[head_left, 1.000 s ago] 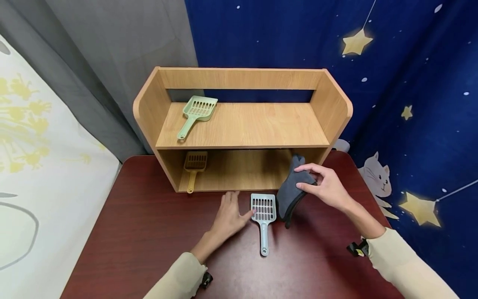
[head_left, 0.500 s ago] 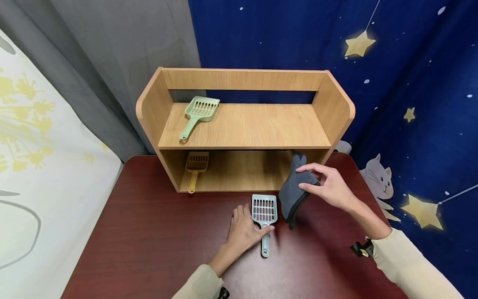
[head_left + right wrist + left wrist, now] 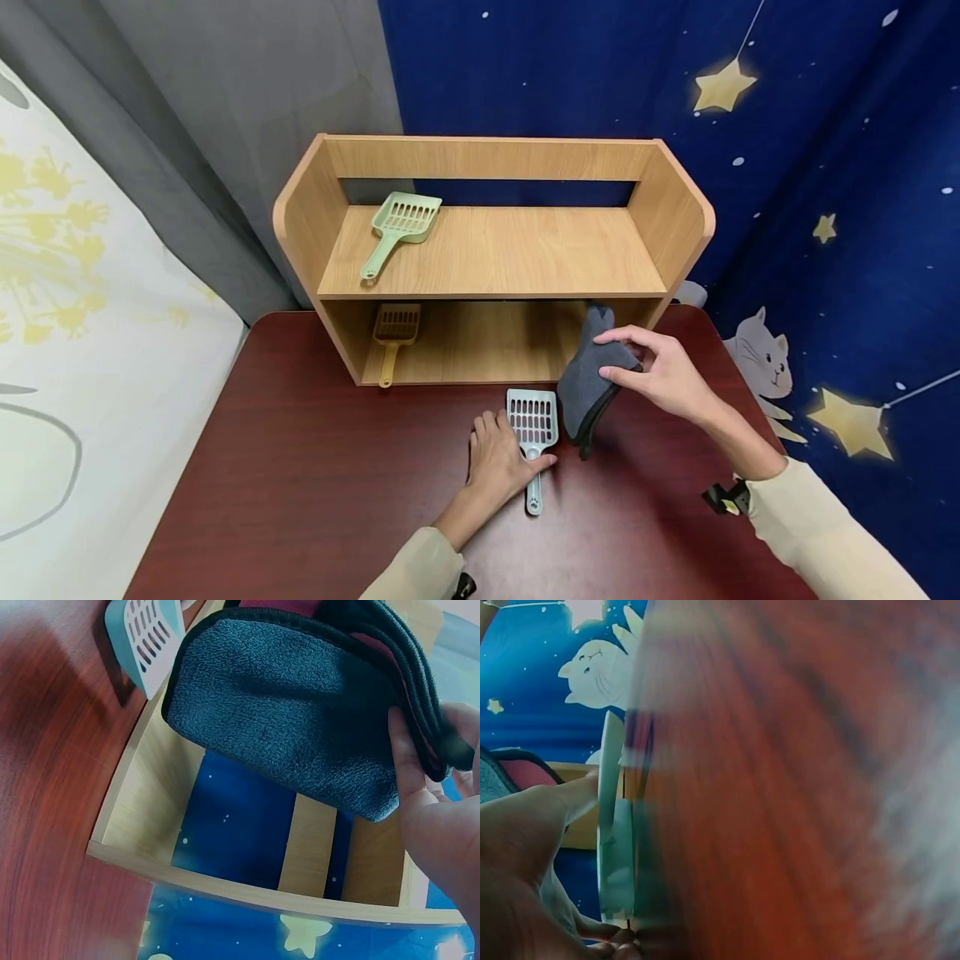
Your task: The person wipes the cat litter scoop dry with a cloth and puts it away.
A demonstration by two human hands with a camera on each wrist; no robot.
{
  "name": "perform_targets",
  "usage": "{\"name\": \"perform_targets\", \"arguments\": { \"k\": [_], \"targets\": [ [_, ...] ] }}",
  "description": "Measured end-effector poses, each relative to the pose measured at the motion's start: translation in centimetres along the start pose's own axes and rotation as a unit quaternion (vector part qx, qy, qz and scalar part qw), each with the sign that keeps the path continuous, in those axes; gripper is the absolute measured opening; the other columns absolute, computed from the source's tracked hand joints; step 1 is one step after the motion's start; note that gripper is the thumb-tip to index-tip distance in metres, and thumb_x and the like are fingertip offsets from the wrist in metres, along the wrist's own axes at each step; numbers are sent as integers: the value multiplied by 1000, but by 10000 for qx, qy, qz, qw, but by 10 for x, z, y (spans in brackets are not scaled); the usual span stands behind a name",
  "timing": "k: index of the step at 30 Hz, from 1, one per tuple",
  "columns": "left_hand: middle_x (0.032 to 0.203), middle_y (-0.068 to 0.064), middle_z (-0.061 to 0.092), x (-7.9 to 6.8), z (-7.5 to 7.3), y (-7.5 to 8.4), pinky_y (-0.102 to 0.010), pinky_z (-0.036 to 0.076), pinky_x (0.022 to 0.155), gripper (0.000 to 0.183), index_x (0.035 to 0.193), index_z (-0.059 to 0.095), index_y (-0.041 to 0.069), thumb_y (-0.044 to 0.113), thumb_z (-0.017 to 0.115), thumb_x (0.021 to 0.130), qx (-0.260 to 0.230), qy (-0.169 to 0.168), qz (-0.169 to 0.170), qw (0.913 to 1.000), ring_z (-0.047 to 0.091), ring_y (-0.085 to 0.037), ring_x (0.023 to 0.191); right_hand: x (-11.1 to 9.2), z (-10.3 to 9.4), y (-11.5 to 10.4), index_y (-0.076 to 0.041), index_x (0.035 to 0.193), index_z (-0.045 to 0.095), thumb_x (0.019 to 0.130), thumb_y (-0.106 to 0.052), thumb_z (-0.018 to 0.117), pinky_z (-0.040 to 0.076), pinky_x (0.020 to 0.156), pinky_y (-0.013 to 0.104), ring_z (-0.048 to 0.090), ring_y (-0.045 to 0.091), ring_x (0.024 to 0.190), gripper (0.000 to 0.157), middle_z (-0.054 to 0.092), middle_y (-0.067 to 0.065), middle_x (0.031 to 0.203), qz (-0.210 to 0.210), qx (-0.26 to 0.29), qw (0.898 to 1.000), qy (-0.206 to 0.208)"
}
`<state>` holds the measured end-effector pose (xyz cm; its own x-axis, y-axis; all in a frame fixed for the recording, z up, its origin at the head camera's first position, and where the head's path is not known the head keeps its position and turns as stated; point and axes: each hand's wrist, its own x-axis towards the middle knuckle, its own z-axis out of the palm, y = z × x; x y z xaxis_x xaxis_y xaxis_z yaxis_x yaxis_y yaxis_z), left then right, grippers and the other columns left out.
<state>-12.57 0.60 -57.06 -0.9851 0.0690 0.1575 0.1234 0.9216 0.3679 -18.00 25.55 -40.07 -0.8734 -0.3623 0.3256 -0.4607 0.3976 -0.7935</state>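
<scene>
A pale blue litter scoop (image 3: 532,417) with a slotted head lies on the table, its handle towards me. My left hand (image 3: 497,467) holds it low at the table: the thumb crosses the handle's neck and the fingers are at the left edge of the head. Edge-on, the same scoop (image 3: 615,847) shows between thumb and fingers in the left wrist view. To its right, my right hand (image 3: 654,371) pinches a folded dark grey cloth (image 3: 588,387) between thumb and fingers. Black edging and a pink inner side show on this cloth (image 3: 285,705) in the right wrist view.
Behind the hands stands a two-level wooden shelf (image 3: 495,250) on the dark red table (image 3: 337,483). A green litter scoop (image 3: 405,225) rests on its upper board, a yellow one (image 3: 393,333) on the lower. Gray and blue star-patterned curtains (image 3: 540,67) hang behind.
My left hand has moved right and towards me from beside the scoop's head, and its thumb now crosses the handle. The right hand keeps the cloth in nearly the same place.
</scene>
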Motion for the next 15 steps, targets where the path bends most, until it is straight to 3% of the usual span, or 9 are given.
{"name": "perform_targets", "arguments": {
  "k": [4,11,15],
  "targets": [
    [106,-17,54,2,-5,0,-43,50,87,100,128,58,-8,67,90,70,37,-93,103,9999,50,-30,97,-2,-1,0,-13,123,75,87,0,85,39,55,27,40,11,58,40,67,6,100,2,17,10000,19],
    [102,-15,49,5,-14,-4,-45,52,89,82,118,58,-7,51,94,73,-271,-604,29,9978,47,-30,97,-6,0,4,-9,124,75,86,2,85,44,58,24,52,11,65,40,67,8,101,56,164,9998,22],
    [100,-15,50,8,-20,-11,-45,53,87,71,110,58,-5,43,96,74,-404,-733,108,9964,49,-30,97,-8,0,5,-9,124,75,86,2,85,40,55,27,44,10,61,41,63,5,98,50,66,9999,89]
  ]
}}
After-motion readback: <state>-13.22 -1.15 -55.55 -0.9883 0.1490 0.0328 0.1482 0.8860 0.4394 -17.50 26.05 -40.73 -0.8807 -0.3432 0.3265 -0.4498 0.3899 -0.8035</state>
